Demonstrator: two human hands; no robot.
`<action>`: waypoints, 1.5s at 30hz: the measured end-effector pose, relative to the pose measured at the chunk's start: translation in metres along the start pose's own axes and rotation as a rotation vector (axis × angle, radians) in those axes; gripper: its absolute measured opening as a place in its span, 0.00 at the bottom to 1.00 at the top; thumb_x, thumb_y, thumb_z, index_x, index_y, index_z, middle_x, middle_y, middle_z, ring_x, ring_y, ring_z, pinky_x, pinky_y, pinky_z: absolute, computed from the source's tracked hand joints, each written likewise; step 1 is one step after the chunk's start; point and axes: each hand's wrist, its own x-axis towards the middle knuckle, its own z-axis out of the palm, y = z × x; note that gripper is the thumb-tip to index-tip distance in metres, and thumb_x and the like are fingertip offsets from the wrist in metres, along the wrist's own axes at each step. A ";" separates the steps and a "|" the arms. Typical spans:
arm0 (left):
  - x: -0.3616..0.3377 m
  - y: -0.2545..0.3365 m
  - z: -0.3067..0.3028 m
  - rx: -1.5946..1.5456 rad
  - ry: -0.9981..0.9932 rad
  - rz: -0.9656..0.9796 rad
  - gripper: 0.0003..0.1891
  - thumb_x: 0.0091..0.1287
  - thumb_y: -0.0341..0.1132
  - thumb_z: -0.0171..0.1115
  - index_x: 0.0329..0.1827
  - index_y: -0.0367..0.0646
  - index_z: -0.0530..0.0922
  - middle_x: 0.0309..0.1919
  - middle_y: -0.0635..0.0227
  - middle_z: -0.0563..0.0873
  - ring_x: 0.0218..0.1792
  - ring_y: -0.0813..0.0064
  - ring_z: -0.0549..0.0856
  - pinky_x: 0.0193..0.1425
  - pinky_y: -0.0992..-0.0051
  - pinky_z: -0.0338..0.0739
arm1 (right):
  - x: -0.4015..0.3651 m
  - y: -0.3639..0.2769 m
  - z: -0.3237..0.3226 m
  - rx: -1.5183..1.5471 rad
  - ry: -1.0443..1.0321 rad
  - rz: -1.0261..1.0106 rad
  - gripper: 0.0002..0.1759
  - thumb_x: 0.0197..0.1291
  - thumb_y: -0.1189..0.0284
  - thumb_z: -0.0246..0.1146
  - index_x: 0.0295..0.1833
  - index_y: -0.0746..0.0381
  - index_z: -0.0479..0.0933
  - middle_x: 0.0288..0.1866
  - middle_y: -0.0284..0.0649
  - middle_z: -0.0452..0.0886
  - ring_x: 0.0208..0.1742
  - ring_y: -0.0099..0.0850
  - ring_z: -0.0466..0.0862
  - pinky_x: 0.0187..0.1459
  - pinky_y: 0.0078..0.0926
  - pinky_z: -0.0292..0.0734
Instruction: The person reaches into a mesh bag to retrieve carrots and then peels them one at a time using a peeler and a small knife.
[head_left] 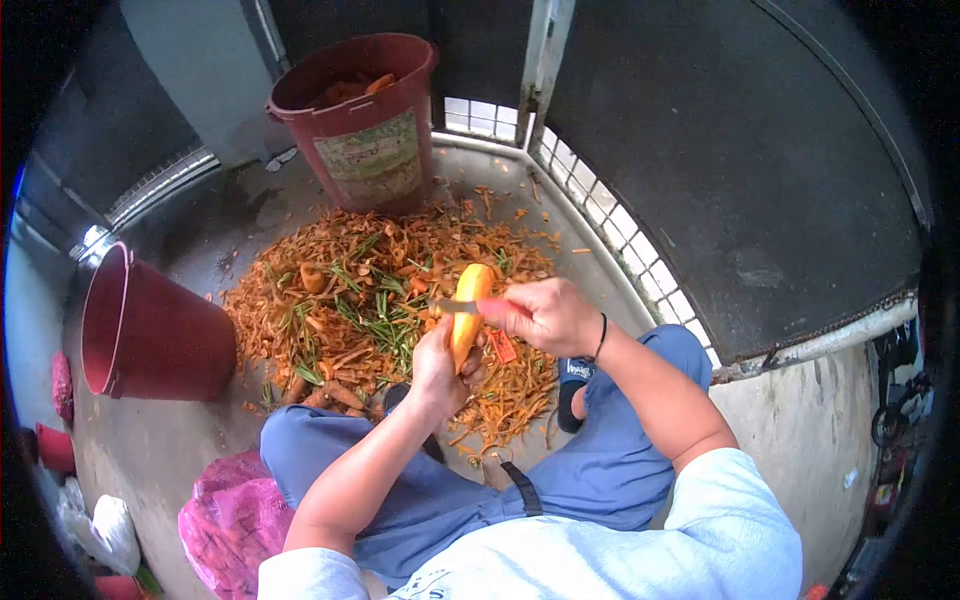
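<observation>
My left hand (441, 372) is closed around the lower end of a large peeled carrot (466, 325), which stands nearly upright with a bright orange-yellow surface. Across the carrot's upper half lies the blade of a red-handled peeler (497, 309); the blade's exact shape is hard to make out. My right hand (552, 318) grips that handle, with a dark band around the wrist. Below and beyond both hands spreads a big heap of carrot peelings (330, 255) mixed with green stalks. A few unpeeled carrots (343, 394) lie at the heap's near left edge.
A tall red bucket (385, 165) holding carrots stands behind the heap. On the left, another red bucket (170, 340) is tipped on its side. A pink mesh sack (235, 515) sits by my left knee. Dark panels (740, 170) and a low grille (625, 235) border the floor.
</observation>
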 end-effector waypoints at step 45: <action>-0.006 -0.001 0.015 0.122 0.000 -0.072 0.22 0.81 0.60 0.45 0.45 0.50 0.74 0.23 0.73 0.77 0.15 0.80 0.67 0.20 0.77 0.58 | 0.013 0.019 0.003 0.057 0.340 0.392 0.28 0.64 0.51 0.71 0.56 0.64 0.77 0.31 0.49 0.84 0.34 0.39 0.88 0.37 0.37 0.79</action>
